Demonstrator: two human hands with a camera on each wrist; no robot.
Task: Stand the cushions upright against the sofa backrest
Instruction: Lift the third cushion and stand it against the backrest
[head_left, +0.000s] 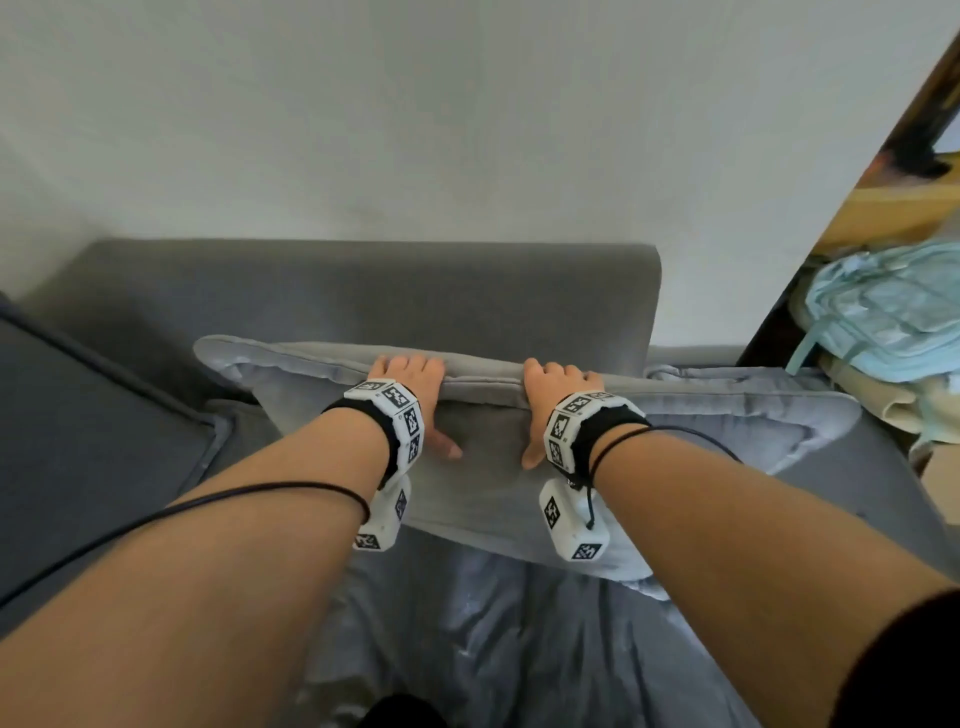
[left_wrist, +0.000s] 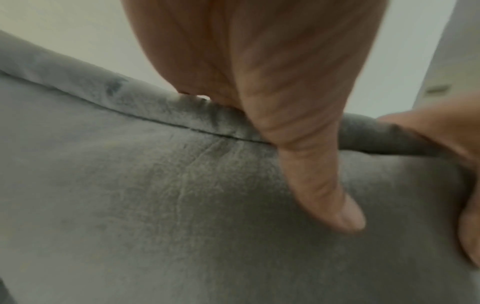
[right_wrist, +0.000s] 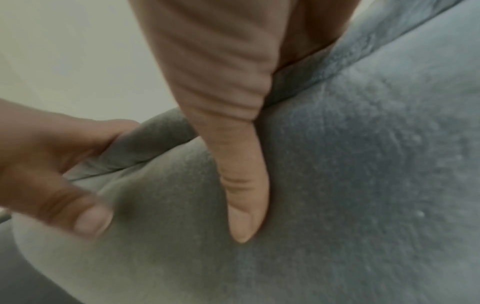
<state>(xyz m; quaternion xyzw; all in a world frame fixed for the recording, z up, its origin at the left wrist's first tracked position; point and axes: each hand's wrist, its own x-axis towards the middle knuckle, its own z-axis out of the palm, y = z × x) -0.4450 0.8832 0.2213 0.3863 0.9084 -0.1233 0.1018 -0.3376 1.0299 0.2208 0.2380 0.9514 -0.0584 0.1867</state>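
A: Where does the grey cushion (head_left: 483, 467) stand?

B: On the sofa seat, tilted back toward the backrest (head_left: 363, 296), long axis running left to right, top seam up. Your left hand (head_left: 410, 395) and right hand (head_left: 550, 395) both clamp that top edge, fingers curled over the back, thumbs pressed on the front face.

A: What could go wrong?

B: It leans rather than stands. Let go early and I judge the soft base will slide forward and it will flop flat. A second cushion (head_left: 753, 410) lies close on your right; pushing sideways could nudge it.
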